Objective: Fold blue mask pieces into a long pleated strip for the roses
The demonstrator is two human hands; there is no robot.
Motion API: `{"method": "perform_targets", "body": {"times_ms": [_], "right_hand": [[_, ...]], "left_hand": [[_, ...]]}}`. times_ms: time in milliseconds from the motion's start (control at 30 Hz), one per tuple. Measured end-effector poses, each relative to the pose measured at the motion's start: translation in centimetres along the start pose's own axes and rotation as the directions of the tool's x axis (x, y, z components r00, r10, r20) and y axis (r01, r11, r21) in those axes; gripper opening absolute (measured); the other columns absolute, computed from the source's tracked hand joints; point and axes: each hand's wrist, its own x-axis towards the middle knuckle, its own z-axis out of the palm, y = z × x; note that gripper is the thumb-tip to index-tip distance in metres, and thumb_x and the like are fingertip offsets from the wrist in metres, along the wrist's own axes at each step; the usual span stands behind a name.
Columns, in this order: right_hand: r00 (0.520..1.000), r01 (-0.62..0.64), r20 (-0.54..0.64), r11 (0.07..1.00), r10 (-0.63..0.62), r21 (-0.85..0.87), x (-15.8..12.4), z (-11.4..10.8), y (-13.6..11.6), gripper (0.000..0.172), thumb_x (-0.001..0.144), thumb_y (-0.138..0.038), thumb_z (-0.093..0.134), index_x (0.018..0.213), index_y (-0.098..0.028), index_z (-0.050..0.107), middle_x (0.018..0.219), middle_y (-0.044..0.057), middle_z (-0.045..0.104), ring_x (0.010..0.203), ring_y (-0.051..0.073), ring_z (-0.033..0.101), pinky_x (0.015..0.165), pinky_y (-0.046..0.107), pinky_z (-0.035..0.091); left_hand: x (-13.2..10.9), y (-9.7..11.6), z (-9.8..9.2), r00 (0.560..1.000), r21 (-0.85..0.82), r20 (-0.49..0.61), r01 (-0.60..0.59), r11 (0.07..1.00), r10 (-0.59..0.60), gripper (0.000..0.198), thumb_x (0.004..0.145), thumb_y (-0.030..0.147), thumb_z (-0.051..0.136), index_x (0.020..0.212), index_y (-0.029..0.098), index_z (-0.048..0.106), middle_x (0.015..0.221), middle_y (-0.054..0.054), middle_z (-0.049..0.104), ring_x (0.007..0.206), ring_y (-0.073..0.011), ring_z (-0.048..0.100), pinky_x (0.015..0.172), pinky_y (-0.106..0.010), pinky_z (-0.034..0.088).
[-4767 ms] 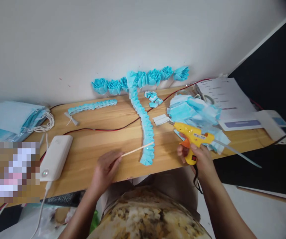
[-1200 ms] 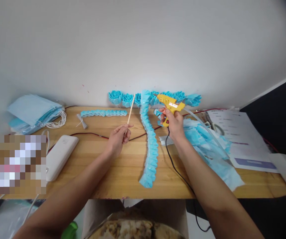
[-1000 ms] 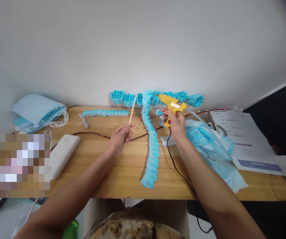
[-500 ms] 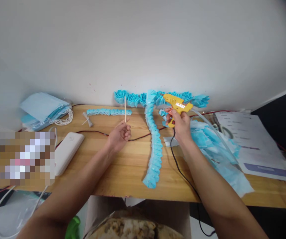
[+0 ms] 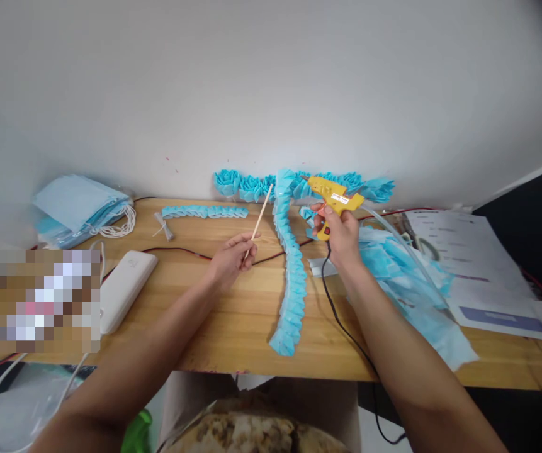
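My left hand (image 5: 231, 258) pinches a thin wooden stick (image 5: 261, 215) that leans up and to the right, its tip close to a long pleated blue strip (image 5: 291, 264) lying across the wooden table (image 5: 204, 314). My right hand (image 5: 339, 233) grips a yellow glue gun (image 5: 334, 196) with its nozzle pointing left at the strip's top end by the wall. A row of blue folded rosettes (image 5: 247, 185) lines the wall behind both hands. The gun's black cord (image 5: 341, 324) runs back over the table edge.
A stack of blue face masks (image 5: 82, 207) lies at the far left, a white power bank (image 5: 124, 289) nearer. A shorter pleated strip (image 5: 202, 212) lies by the wall. Loose blue masks (image 5: 407, 283) and printed papers (image 5: 464, 258) cover the right side. A red wire (image 5: 180, 253) crosses the table.
The stick in my left hand has tilted from upright back to the right, toward the pleated strip. My right hand with the glue gun has stayed at the strip's top end.
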Motion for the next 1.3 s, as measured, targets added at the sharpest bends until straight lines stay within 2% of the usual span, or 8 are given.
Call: {"method": "perform_targets", "body": {"times_ms": [333, 500, 667, 900, 1133, 1300], "right_hand": [[1.0, -0.015, 0.008, 0.999, 0.016, -0.044, -0.05, -0.04, 0.07, 0.039, 0.073, -0.058, 0.078, 0.08, -0.022, 0.064, 0.092, 0.002, 0.072, 0.06, 0.009, 0.052, 0.044, 0.02, 0.047], [0.999, -0.018, 0.03, 0.998, 0.02, -0.066, -0.08, -0.08, 0.05, 0.039, 0.074, -0.059, 0.077, 0.082, -0.022, 0.069, 0.081, 0.001, 0.068, 0.057, 0.009, 0.051, 0.044, 0.02, 0.047], [1.0, 0.002, 0.026, 0.999, -0.001, -0.036, -0.19, 0.08, -0.03, 0.037, 0.073, -0.056, 0.079, 0.079, -0.021, 0.068, 0.083, 0.002, 0.069, 0.058, 0.009, 0.051, 0.043, 0.02, 0.045], [0.999, -0.015, 0.047, 0.998, 0.018, -0.064, -0.33, 0.04, -0.01, 0.037, 0.076, -0.057, 0.077, 0.084, -0.021, 0.071, 0.067, -0.002, 0.06, 0.054, 0.009, 0.051, 0.042, 0.02, 0.043], [0.998, -0.003, 0.058, 0.998, 0.007, -0.07, -0.27, 0.02, 0.47, 0.038, 0.076, -0.059, 0.076, 0.084, -0.022, 0.069, 0.083, 0.001, 0.069, 0.057, 0.01, 0.053, 0.044, 0.022, 0.047], [0.997, 0.008, 0.077, 0.996, -0.001, -0.086, -0.21, -0.21, 0.87, 0.037, 0.079, -0.058, 0.074, 0.088, -0.022, 0.07, 0.078, 0.001, 0.068, 0.054, 0.01, 0.053, 0.044, 0.024, 0.047]], "left_hand": [[0.05, -0.26, -0.16, 1.0, 0.006, 0.009, -0.013, 1.0, 0.013, 0.021, 0.082, 0.014, 0.065, 0.102, 0.012, 0.07, 0.061, 0.002, 0.058, 0.042, -0.0065, 0.041, 0.045, -0.021, 0.024], [0.2, -0.37, -0.18, 1.0, 0.017, -0.006, -0.006, 1.0, 0.006, 0.02, 0.083, 0.014, 0.066, 0.102, 0.012, 0.069, 0.061, 0.002, 0.058, 0.041, -0.0065, 0.042, 0.044, -0.021, 0.023], [0.25, -0.39, -0.28, 1.0, 0.009, 0.0, 0.0, 1.0, 0.0, 0.02, 0.083, 0.015, 0.066, 0.102, 0.012, 0.069, 0.061, 0.002, 0.058, 0.041, -0.0064, 0.042, 0.044, -0.02, 0.023], [0.28, -0.48, -0.33, 1.0, 0.004, 0.007, -0.002, 1.0, 0.001, 0.019, 0.083, 0.014, 0.065, 0.102, 0.011, 0.07, 0.061, 0.002, 0.058, 0.041, -0.0063, 0.043, 0.044, -0.02, 0.024], [0.36, -0.45, -0.31, 1.0, 0.008, 0.0, 0.0, 1.0, 0.0, 0.019, 0.082, 0.014, 0.066, 0.101, 0.012, 0.07, 0.06, 0.002, 0.058, 0.04, -0.0063, 0.043, 0.043, -0.02, 0.022], [0.35, -0.47, -0.29, 1.0, 0.011, 0.004, -0.002, 1.0, 0.002, 0.02, 0.081, 0.016, 0.068, 0.101, 0.013, 0.07, 0.06, 0.002, 0.058, 0.04, -0.0061, 0.042, 0.043, -0.019, 0.023]]}}
